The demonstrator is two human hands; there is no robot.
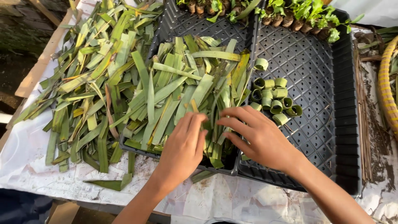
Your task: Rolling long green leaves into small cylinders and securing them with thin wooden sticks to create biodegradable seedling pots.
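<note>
Looking down from the head view, both hands rest on a heap of cut green leaf strips (182,91) piled in the left black perforated tray (166,25). Left hand (182,147) lies palm down, fingers together and loosely spread over the strips, gripping nothing I can see. Right hand (259,135) sits just beside it, fingers curled onto the strip ends. Rolled leaf rings (273,99) cluster in the right tray (323,83), near the right hand. More strips (83,83) cover the white sheet (25,153)

Green on black, all over the bench.
Green and yellowing leaf strips (166,87), green rolled leaf rings (274,99), black perforated tray (323,79), white stained sheet (224,199) at the bottom.
</note>
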